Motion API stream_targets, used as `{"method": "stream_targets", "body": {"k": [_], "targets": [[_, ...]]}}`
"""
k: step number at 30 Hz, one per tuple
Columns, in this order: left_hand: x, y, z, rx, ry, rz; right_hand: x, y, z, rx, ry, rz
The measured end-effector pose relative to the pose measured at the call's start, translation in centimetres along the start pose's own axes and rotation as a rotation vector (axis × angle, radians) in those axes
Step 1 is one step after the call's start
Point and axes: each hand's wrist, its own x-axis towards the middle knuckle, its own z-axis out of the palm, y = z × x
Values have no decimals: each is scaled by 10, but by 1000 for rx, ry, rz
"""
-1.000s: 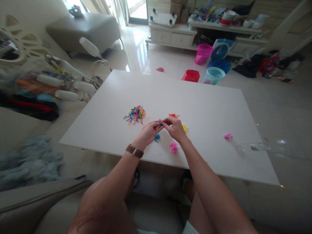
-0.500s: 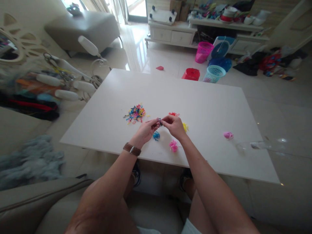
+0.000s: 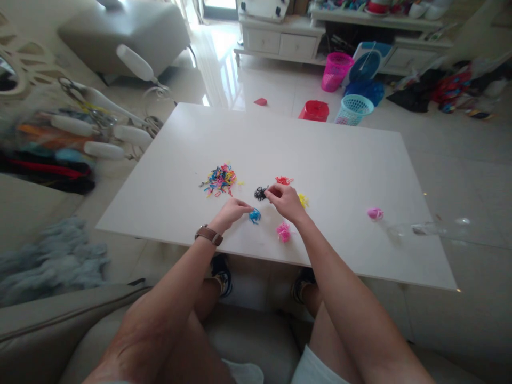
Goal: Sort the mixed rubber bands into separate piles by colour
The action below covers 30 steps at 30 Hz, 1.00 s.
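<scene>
Right hand [image 3: 286, 202], fingertips bunched at right edge of black pile [image 3: 260, 193]; whether closed on piece, could not tell. Pile lay just left of grip, nearer right hand than left hand [image 3: 230, 214], no clear long axis. Left fingertips: beside blue pile [image 3: 255, 216], hold unclear. Black pieces looked thin, tangled.

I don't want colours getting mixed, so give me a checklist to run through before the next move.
1. Black pile apart from red pile: ok.
2. Pink pile apart from blue pile: ok.
3. Mixed pile apart from black pile: ok.
4. Yellow pile in full view: not ok, partly hidden by the right hand.
5. Right hand's fingers empty: cannot tell, they're at the black pile.
6. Left hand off blue pile: cannot tell.
</scene>
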Motion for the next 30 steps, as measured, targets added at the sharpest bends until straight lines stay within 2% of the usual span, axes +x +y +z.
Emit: {"method": "stream_targets", "body": {"k": [10, 15, 18, 21, 23, 26, 30], "targets": [[1, 1, 0, 232, 11, 93, 0, -1, -2, -45, -28, 0], [2, 5, -12, 188, 74, 99, 0, -2, -3, -40, -24, -17], [1, 11, -14, -138, 70, -3, 0, -1, -2, -54, -26, -25], [-2, 21, -8, -721, -60, -138, -1, -1, 0, -63, -32, -30], [-6, 27, -3, -1015, -134, -185, -1, -1, 1, -43, -44, -51], [-14, 33, 3, -1182, -170, -186, 0, -1, 3, -9, -52, -97], [-22, 36, 2, -1199, -195, -143, 2, -1, 4, 11, 7, -194]]}}
